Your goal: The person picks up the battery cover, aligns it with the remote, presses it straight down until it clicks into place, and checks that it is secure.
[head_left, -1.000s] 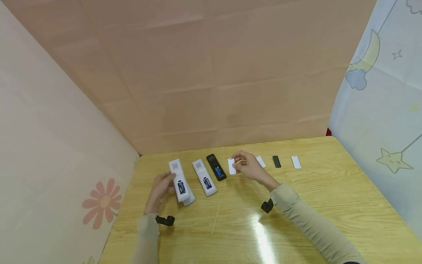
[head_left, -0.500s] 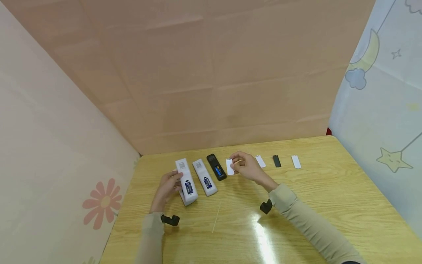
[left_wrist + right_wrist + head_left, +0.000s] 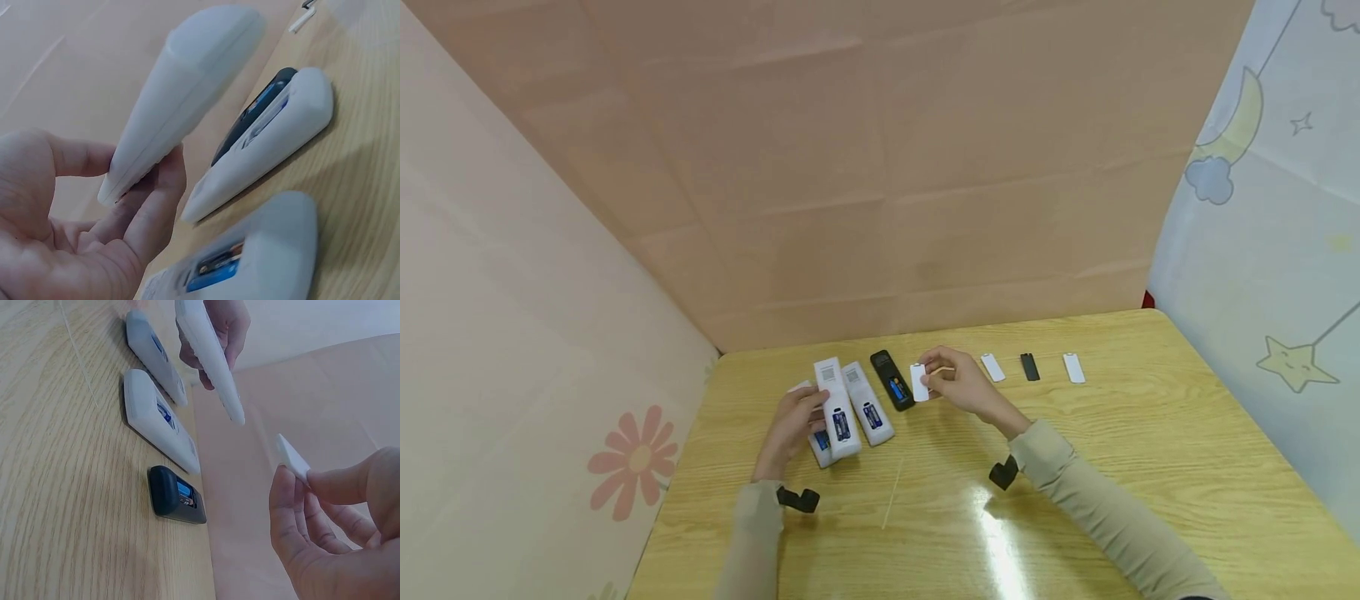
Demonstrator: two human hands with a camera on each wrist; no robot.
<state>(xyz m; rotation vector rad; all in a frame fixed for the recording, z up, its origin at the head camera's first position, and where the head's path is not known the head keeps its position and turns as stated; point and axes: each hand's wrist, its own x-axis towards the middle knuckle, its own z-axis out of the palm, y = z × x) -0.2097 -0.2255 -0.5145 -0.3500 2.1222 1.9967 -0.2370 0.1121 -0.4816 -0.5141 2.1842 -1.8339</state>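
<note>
My left hand (image 3: pixel 794 422) grips a white remote control (image 3: pixel 837 407) by its upper part, raised over the table, its open battery bay with batteries facing up. Between thumb and fingers of my right hand (image 3: pixel 958 382) is pinched a small white battery cover (image 3: pixel 919 382), held up off the table. Partly hidden under the raised remote lies a second white remote (image 3: pixel 262 250) with batteries showing. Another white remote (image 3: pixel 868 403) lies just right of the raised one, and a black remote (image 3: pixel 892 381) beyond it, nearest the right hand; both have uncovered batteries.
Right of my right hand, a white cover (image 3: pixel 992 367), a black cover (image 3: pixel 1030 367) and another white cover (image 3: pixel 1073 367) lie in a row on the wooden table (image 3: pixel 1075 467). A backdrop (image 3: pixel 887 208) rises behind the table's far edge.
My left hand has carried the white remote to the right, uncovering more of the remote below it. My right hand has shifted slightly left with the battery cover.
</note>
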